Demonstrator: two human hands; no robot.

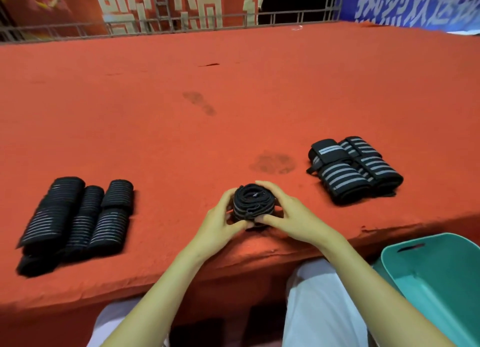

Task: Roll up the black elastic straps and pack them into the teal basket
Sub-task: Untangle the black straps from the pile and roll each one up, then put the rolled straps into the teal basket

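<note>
A rolled black elastic strap (251, 202) with grey stripes stands on end near the front edge of the red table (181, 125). My left hand (220, 220) grips its left side and my right hand (287, 216) wraps its right side, fingers curled round the roll. A group of black straps with thin grey stripes (75, 222) lies flat at the left. A bundle of rolled straps with broad grey stripes (355, 168) sits at the right. The teal basket (436, 276) stands below the table's edge at the lower right, and the part of its inside that shows holds nothing.
A metal railing (181, 24) and red and blue banners run along the table's far side. My legs in white trousers (319, 307) are under the front edge, beside the basket. Dark stains mark the cloth in the middle.
</note>
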